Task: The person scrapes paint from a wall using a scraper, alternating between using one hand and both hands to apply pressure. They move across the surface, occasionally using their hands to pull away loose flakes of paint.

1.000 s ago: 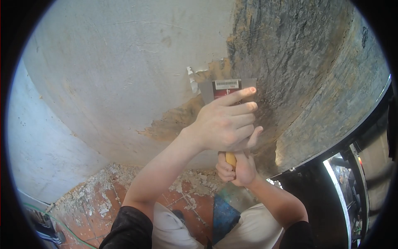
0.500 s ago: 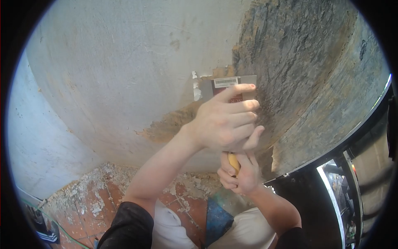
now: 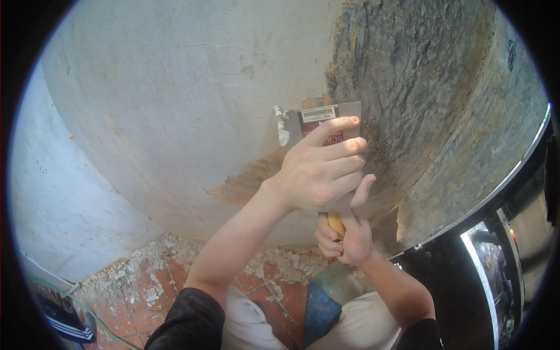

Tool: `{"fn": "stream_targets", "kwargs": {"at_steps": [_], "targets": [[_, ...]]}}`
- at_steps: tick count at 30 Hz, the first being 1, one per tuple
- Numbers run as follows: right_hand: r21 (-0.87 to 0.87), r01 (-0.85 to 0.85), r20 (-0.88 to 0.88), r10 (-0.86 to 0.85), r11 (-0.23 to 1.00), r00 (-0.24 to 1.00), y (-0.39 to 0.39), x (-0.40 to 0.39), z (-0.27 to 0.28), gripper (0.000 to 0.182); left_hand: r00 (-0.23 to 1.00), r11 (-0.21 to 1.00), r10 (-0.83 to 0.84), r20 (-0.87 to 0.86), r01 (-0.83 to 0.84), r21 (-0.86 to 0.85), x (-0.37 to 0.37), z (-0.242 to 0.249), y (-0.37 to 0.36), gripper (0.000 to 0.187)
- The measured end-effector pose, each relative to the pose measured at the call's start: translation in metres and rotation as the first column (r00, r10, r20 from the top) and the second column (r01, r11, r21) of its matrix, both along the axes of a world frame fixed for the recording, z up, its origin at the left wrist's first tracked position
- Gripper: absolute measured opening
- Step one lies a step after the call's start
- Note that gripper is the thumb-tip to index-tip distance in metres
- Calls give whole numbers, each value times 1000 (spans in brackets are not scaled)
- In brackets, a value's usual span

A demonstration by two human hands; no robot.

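Observation:
A wide scraper (image 3: pixel 350 111) with a metal blade, a barcode sticker and a red label lies against the pale wall, at the border of a bare grey-brown patch (image 3: pixel 408 76). My left hand (image 3: pixel 326 169) is over the scraper's blade, its fingers bent across the label and partly hiding it. Below it, my right hand (image 3: pixel 353 239) wraps round the yellow handle (image 3: pixel 336 224). A white flake of coating (image 3: pixel 283 133) sits at the blade's left edge. A smaller brown bare strip (image 3: pixel 251 175) shows left of my left wrist.
Peeled flakes (image 3: pixel 151 291) litter the reddish tiled floor (image 3: pixel 128 315) under the curved wall. A blue piece (image 3: pixel 322 312) lies between my knees. A green hose or cable (image 3: pixel 105 326) and a dark striped item (image 3: pixel 67 329) are at lower left. A dark frame edge runs along the right.
The view has shifted slightly, so the floor and my arms appear farther right. Both hands keep their hold on the scraper, and the white flake at its left edge has changed shape.

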State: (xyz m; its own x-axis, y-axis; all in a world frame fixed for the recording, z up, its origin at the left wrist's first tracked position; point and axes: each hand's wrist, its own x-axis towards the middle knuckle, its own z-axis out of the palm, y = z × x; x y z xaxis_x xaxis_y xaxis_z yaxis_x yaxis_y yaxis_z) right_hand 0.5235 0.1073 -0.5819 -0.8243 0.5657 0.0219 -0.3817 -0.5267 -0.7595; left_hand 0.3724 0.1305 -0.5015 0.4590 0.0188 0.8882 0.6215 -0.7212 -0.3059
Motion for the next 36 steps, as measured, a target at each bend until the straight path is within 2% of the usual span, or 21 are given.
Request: {"fn": "stream_targets", "kwargs": {"at_steps": [2, 4, 7, 9, 11, 13, 18, 20, 23, 27, 29, 32, 35, 36], "targets": [[37, -1, 5, 1, 999, 1000, 1, -2, -1, 44, 1000, 1000, -9, -10, 9, -13, -2, 0, -1, 17], [-21, -34, -50, 33, 999, 998, -3, -4, -2, 42, 1000, 999, -30, -5, 29, -42, -2, -2, -2, 16], [-20, -34, -19, 33, 999, 999, -2, -5, 16, 38, 999, 999, -34, 35, 32, 41, -6, 9, -2, 17], [35, -3, -22, 3, 999, 1000, -5, -6, 34, 35, 994, 997, -47, 96, 42, 60, -9, 19, -3, 17], [173, 63, 94, -80, 983, 992, -7, -8, 45, 41, 989, 996, -62, 133, 54, 67, -8, 19, -1, 17], [159, 60, 73, -72, 985, 995, 0, -6, 36, 39, 994, 998, 11, 109, -18, 66, -7, 16, 1, 17], [62, -1, 22, 0, 998, 1000, 12, -1, -13, 41, 998, 999, 36, 43, -36, 15, 5, -7, 7, 17], [58, 170, 77, -174, 984, 982, 8, -3, -19, 45, 1000, 1000, 18, 23, -18, -9, 8, -16, 9, 20], [134, 188, 120, -204, 973, 972, 0, -6, -16, 50, 999, 1000, -22, -28, 22, -17, 5, -17, 7, 22], [83, 169, 141, -179, 982, 974, -2, -9, 0, 52, 997, 999, -50, 59, 49, 13, 5, -5, 11, 22], [141, 165, 156, -187, 976, 970, 0, -11, -3, 55, 999, 999, -26, 31, 24, 44, 5, -7, 14, 22], [141, 153, 135, -172, 978, 976, 3, -10, -5, 57, 995, 998, -25, 95, 20, 59, 6, -8, 18, 22], [89, 212, 226, -227, 973, 947, 4, -12, 4, 57, 999, 999, -1, 53, -1, 35, 6, -1, 15, 23], [77, 212, 228, -225, 974, 947, 1, -12, 16, 57, 995, 994, 31, 91, -40, 102, 8, 12, 14, 24]]}}
